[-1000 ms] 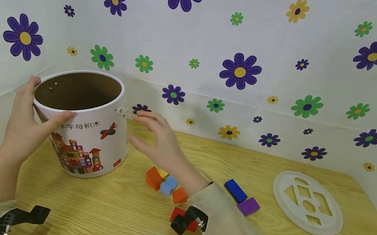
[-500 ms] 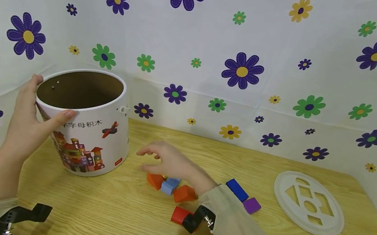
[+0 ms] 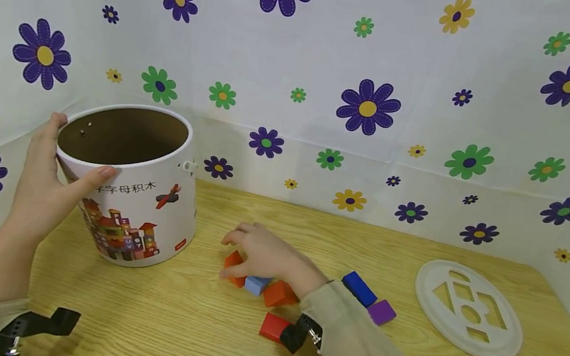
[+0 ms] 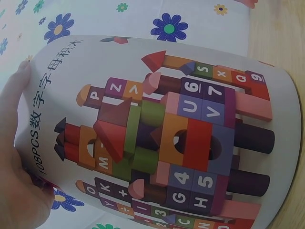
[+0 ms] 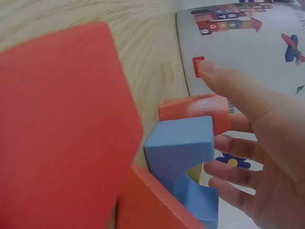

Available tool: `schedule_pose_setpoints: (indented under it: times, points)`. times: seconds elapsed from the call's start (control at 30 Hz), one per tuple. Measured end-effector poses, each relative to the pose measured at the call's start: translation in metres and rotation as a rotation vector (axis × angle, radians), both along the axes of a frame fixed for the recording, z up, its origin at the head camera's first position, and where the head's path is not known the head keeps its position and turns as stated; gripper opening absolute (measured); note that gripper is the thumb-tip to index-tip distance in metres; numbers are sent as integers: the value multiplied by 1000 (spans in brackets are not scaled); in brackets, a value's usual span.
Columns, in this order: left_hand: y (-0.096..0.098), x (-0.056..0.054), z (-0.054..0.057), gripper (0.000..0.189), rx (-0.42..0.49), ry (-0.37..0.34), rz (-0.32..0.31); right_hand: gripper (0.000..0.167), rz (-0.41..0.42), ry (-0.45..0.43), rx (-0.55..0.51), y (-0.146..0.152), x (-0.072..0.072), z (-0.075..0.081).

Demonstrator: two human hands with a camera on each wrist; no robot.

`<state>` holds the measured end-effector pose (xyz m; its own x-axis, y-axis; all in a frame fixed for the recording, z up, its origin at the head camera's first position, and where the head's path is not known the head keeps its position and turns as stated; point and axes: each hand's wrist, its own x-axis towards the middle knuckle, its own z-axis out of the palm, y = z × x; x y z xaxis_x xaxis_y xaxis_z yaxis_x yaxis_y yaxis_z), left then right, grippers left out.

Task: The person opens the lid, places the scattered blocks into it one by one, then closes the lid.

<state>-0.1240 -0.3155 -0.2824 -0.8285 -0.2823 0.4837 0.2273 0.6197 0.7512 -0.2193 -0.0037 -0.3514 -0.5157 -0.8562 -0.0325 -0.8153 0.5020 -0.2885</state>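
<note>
So the left hand (image 3: 45,187) has a grip on this big white bucket (image 3: 165,210), thumb over the front near the rim and fingers wrapped round the left side. Bucket's sitting toward the back left corner of the counter (image 3: 176,327), open end up, with a block tower covered in letters and numbers printed on the side.

The right hand (image 3: 266,254) is over the block pile around the middle of the counter, fingers loosely bent and spread, not clenched on anything. Thumb's in front of an orange block (image 3: 233,258), but I honestly can't tell if it's touching. Right next to that is a light blue block (image 3: 255,285) with a curved cut-out, then an orange-red block (image 3: 281,295), and a red block (image 3: 274,327) a bit closer to the front edge.

Over toward the right edge there's a dark blue block (image 3: 359,289) by a purple block (image 3: 381,312), then a white disc (image 3: 450,326) with shaped holes, lying flat near the back right corner.
</note>
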Motion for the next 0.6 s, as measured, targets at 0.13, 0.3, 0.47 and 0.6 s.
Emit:
schedule_pose_setpoints:
  times: [0.13, 0.3, 0.47, 0.6]
  points:
    - [0, 0, 0, 94, -3, 5, 0, 63, -2, 102, 81, -3, 1, -3]
    - [-2, -1, -2, 94, -10, 17, -3, 57, -2, 136, 117, -5, 4, -3]
    - [-2, -1, -4, 94, -10, 24, -4, 48, -3, 132, 115, -7, 5, -6]
    - [-3, -1, -5, 94, -10, 28, -4, 41, 29, 146, 90, -8, 7, -7]
